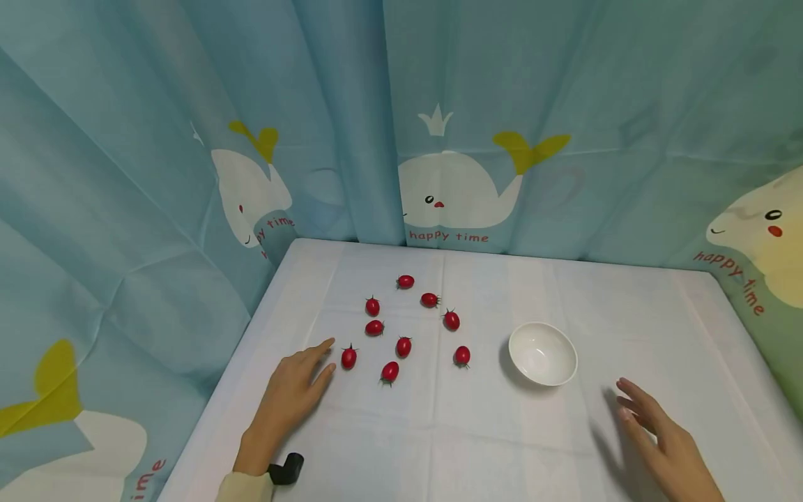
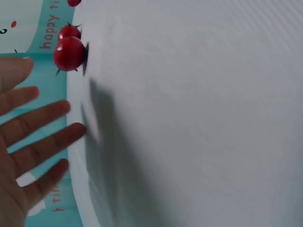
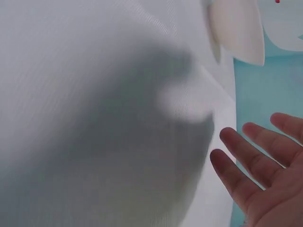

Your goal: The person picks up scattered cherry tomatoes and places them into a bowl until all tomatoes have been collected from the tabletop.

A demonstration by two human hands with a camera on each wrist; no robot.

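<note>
Several red cherry tomatoes with green stems lie scattered left of centre on the white table. Nearest to my left hand (image 1: 293, 388) is one cherry tomato (image 1: 348, 358), just right of its fingertips and apart from them. In the left wrist view the left hand (image 2: 33, 137) has its fingers spread and holds nothing; a cherry tomato (image 2: 69, 54) shows beyond it. A white bowl (image 1: 543, 354) stands right of the tomatoes. My right hand (image 1: 666, 443) hovers to the lower right of the bowl, fingers extended and holding nothing; the right wrist view shows its spread fingers (image 3: 251, 163).
The white cloth-covered table (image 1: 502, 453) has its far edge against a blue curtain (image 1: 351, 84) printed with whales. More curtain hangs along the left and right sides. A black strap mount (image 1: 287, 469) sits on the left wrist.
</note>
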